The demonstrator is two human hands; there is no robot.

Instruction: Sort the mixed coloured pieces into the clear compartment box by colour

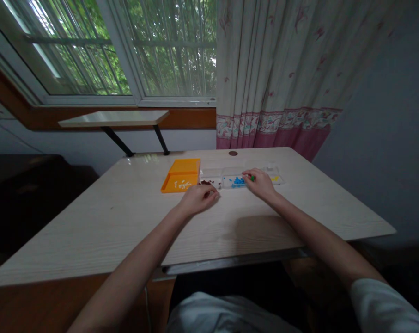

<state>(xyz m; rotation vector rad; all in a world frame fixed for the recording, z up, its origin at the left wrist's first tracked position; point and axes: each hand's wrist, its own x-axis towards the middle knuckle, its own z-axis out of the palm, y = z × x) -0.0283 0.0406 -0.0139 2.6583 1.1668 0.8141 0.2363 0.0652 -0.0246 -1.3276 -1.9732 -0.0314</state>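
Note:
My left hand (197,199) rests at the front of a clear box (214,173) with small dark brown pieces (205,182). Its fingers are curled together, and what they hold, if anything, is hidden. My right hand (259,183) is over a second clear box (227,184), its fingers closed near small blue pieces (238,181). A small green piece (252,178) shows beside its thumb and fingers; whether it is gripped is unclear. Yellow pieces (275,179) lie in a clear compartment to the right, partly behind this hand.
An open orange box (184,165) with small white pieces (182,184) stands left of the clear boxes. A raised shelf (115,118) on black legs is at the table's back left. The pale wooden table (133,222) ends near my lap. A curtain (264,92) hangs behind.

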